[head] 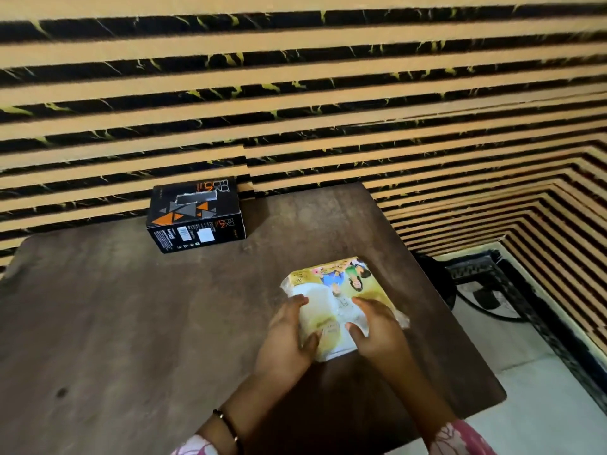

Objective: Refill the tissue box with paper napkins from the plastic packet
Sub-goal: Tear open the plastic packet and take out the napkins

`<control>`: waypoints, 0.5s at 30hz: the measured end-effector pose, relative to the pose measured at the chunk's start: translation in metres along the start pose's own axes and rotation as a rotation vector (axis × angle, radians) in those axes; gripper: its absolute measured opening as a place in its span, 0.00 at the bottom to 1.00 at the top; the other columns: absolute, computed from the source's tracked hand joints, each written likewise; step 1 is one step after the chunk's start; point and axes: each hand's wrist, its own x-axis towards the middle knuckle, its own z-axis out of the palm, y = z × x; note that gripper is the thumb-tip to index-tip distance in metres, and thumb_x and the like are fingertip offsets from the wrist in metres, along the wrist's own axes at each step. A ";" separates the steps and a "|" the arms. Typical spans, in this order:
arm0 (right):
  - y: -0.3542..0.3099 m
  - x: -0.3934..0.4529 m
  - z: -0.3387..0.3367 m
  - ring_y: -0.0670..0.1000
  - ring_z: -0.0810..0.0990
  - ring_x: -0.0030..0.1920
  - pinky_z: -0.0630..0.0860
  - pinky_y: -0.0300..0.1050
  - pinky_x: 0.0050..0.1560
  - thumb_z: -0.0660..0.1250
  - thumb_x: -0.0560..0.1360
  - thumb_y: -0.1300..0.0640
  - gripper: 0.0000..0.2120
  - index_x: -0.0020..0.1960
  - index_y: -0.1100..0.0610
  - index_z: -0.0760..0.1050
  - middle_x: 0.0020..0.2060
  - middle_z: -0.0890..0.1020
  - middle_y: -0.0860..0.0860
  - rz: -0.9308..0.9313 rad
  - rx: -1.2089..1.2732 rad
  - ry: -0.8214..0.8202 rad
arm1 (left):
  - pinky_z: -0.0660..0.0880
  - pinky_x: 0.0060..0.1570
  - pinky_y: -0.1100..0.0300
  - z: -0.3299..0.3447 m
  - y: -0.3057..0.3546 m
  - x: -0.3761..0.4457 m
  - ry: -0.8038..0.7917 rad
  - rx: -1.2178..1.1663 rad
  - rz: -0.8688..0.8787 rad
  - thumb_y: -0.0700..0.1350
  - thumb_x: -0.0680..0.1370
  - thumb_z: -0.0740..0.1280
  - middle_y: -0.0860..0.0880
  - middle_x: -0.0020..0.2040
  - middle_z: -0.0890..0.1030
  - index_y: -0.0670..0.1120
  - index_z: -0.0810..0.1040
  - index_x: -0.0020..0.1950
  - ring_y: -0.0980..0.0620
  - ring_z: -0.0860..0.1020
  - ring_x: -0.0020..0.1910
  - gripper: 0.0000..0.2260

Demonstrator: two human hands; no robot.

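Both hands held the plastic packet of napkins [341, 303] where it lay flat on the dark wooden counter [131, 323], near its right edge. The left hand [289, 336] curled round the packet's left side, thumb on top; the right hand [374, 326] gripped the near right corner, fingers bent over the printed film. The black tissue box [196, 214] stood well apart at the back, against the striped wall [295, 93], its top slot taped over. The packet looked unopened. Tearing the film sharply could rip the napkins or scatter them, and a slip might push the packet off the nearby counter edge.
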 end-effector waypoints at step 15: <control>-0.019 0.055 0.003 0.54 0.71 0.65 0.59 0.54 0.66 0.63 0.74 0.54 0.18 0.63 0.51 0.71 0.59 0.78 0.52 0.146 -0.340 -0.162 | 0.32 0.69 0.40 0.040 0.007 0.020 -0.357 0.618 -0.162 0.67 0.72 0.60 0.51 0.78 0.40 0.47 0.42 0.76 0.52 0.40 0.76 0.43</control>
